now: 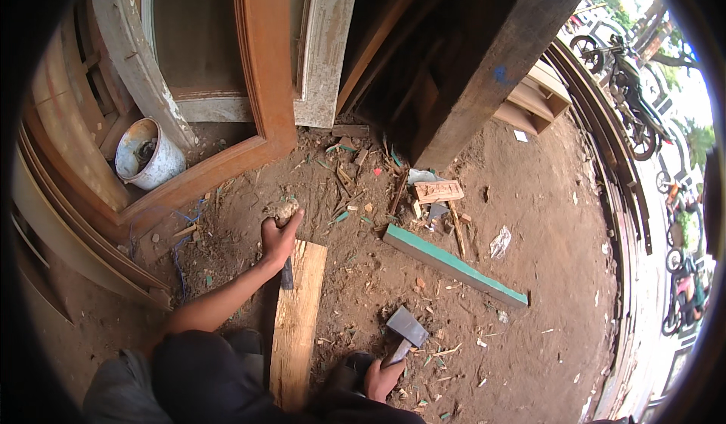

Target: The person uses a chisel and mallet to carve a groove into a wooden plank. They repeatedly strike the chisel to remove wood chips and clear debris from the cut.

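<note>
The left hand (278,239) clamps the chisel (287,276) by the plank's (300,333) far left corner; the right hand (380,381) grips the hammer (407,327). A glancing blow could bruise knuckles.

Yellowish plank (297,329), grey hammer head (407,327), green-topped beam (454,261) (grey-brown along one side), blotched white bucket (162,168)

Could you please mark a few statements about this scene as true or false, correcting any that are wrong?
1. The left hand grips a chisel. True.
2. The right hand holds a hammer. True.
3. The hammer's head touches the chisel. False: the two are well apart.
4. The green-topped timber lies across the bare plank. False: the timber lies on the ground, to the plank's right.
5. A whitish bucket stands near the brown wooden frame. True.
</note>
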Demonstrator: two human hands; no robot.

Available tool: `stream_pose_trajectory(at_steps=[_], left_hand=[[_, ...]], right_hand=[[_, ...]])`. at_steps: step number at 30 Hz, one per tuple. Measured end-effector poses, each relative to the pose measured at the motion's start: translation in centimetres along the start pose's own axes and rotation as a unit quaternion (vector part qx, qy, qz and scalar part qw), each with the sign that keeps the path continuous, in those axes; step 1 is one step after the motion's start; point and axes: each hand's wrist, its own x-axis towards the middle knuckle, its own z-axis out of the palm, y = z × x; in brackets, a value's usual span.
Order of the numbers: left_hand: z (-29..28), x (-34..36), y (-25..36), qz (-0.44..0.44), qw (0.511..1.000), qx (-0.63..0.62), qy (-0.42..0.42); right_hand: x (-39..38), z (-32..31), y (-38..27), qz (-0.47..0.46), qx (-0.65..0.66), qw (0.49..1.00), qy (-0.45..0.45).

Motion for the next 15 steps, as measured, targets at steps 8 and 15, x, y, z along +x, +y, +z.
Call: stream_pose_trajectory(at_steps=[8,15], left_hand=[[-0.5,-0.1,4.9,-0.118,0.973,-0.087,-0.176],[-0.9,-0.4,4.7,0.081,0.942,0.002,-0.327]], right_hand=[[0.4,0.7,0.7,-0.014,0.010,1.000,0.014],[0.5,0.6,0.7,-0.004,0.006,1.000,0.007]])
